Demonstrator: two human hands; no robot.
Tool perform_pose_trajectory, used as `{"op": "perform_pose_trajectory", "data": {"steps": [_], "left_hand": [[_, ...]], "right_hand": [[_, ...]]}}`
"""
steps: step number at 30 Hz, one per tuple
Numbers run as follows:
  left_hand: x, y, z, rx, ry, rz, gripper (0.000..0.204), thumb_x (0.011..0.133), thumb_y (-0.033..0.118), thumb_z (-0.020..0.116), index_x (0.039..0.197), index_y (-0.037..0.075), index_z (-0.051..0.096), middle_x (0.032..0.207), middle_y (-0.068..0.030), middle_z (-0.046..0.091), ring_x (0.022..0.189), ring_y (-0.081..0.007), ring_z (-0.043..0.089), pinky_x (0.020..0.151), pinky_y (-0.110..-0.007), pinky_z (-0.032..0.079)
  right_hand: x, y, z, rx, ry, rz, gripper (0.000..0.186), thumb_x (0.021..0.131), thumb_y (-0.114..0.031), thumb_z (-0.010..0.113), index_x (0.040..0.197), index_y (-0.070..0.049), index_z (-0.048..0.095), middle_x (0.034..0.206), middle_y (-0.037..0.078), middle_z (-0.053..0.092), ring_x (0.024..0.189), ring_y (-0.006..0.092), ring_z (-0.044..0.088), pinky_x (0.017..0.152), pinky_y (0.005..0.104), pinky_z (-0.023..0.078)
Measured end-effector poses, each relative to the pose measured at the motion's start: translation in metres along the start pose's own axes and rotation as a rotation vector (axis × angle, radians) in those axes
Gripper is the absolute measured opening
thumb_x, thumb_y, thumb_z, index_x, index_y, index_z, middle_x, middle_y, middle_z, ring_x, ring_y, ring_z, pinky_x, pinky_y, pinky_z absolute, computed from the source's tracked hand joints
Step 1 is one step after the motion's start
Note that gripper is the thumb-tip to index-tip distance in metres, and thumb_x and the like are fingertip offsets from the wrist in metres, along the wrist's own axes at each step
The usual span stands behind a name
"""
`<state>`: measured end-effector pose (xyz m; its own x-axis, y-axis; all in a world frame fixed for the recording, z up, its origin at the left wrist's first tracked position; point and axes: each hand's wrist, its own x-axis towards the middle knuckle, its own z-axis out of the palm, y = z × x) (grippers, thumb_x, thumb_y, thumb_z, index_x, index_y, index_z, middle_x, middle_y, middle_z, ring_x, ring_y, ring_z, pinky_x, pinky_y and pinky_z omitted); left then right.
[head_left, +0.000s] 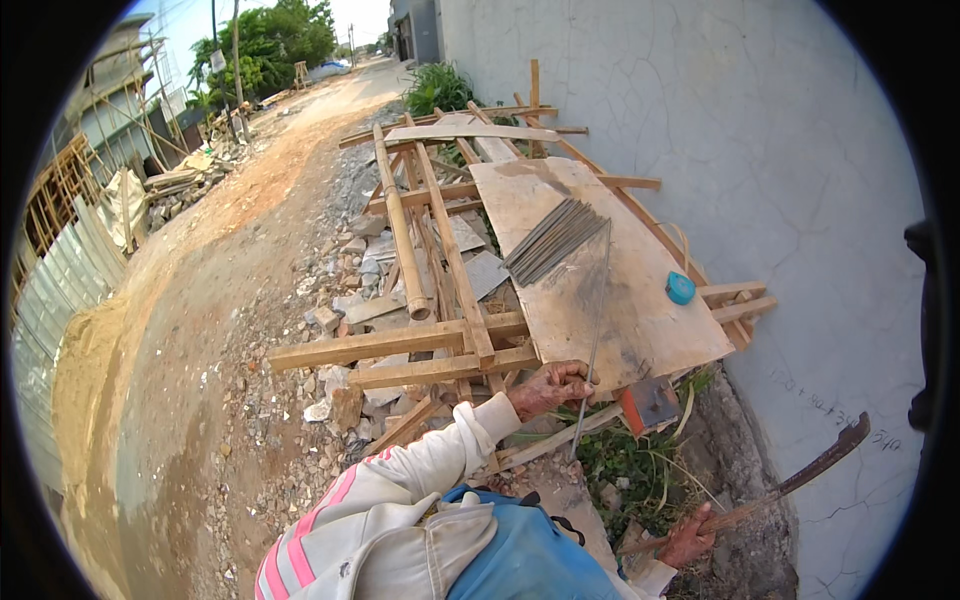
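My left hand is closed around a thin grey metal rod. The rod reaches up across a stained plywood board, and its lower end sticks out below my fist. A bundle of similar metal rods lies on the board. My right hand, low on the right, grips a long rusty bar that widens into a dark, hooked end near the wall; its exact kind cannot be told. A blue tape measure sits toward the board's right edge. At the near edge is an orange-sided block with a dark top.
Wooden beams and a bamboo pole frame the board, several ends jutting left. Rubble lies beneath and beside them. A cracked grey wall bounds the right. Weeds grow below the board; a dirt road runs along the left.
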<state>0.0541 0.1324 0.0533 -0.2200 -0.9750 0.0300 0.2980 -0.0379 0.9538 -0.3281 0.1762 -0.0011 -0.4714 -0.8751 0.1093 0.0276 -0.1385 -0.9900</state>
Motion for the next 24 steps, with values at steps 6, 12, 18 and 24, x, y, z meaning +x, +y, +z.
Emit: {"op": "perform_pose_trajectory", "data": {"steps": [6,12,18,24], "left_hand": [[0.03,-0.05,0.067,-0.051,-0.079,-0.107,0.03,0.093,0.033,0.073,0.112,0.009,0.065,0.097,-0.0005,0.069,0.08,-0.0101,0.069,0.073,-0.025,0.055],[0.038,-0.084,0.121,-0.1,-0.208,-0.152,0.035,0.094,0.032,0.071,0.119,0.008,0.064,0.103,-0.0013,0.067,0.087,-0.013,0.07,0.079,-0.029,0.056],[0.043,-0.104,0.136,-0.089,-0.33,-0.14,0.028,0.094,0.031,0.071,0.11,0.008,0.065,0.094,-0.0003,0.069,0.084,-0.0125,0.07,0.077,-0.028,0.058],[0.05,-0.121,0.143,-0.06,-0.324,-0.259,0.024,0.095,0.026,0.071,0.109,0.007,0.067,0.096,-0.0011,0.07,0.086,-0.0117,0.068,0.081,-0.029,0.056]], "right_hand": [[-0.034,-0.014,0.003,-0.122,-0.205,0.022,0.033,0.097,-0.035,0.068,0.092,-0.003,0.064,0.07,0.001,0.058,0.058,0.0087,0.054,0.05,0.0251,0.041],[-0.049,-0.023,0.012,-0.208,-0.328,0.007,0.04,0.096,-0.037,0.069,0.112,0.0,0.069,0.087,0.006,0.066,0.071,0.0102,0.059,0.059,0.0249,0.045],[-0.05,-0.013,0.008,-0.057,-0.342,0.138,0.037,0.096,-0.028,0.069,0.115,0.004,0.066,0.07,0.002,0.061,0.056,0.0067,0.052,0.05,0.0227,0.041],[-0.044,0.001,-0.008,-0.155,-0.308,0.246,0.03,0.094,-0.028,0.072,0.099,0.001,0.068,0.064,-0.001,0.056,0.051,0.0056,0.048,0.045,0.0224,0.035]]}}
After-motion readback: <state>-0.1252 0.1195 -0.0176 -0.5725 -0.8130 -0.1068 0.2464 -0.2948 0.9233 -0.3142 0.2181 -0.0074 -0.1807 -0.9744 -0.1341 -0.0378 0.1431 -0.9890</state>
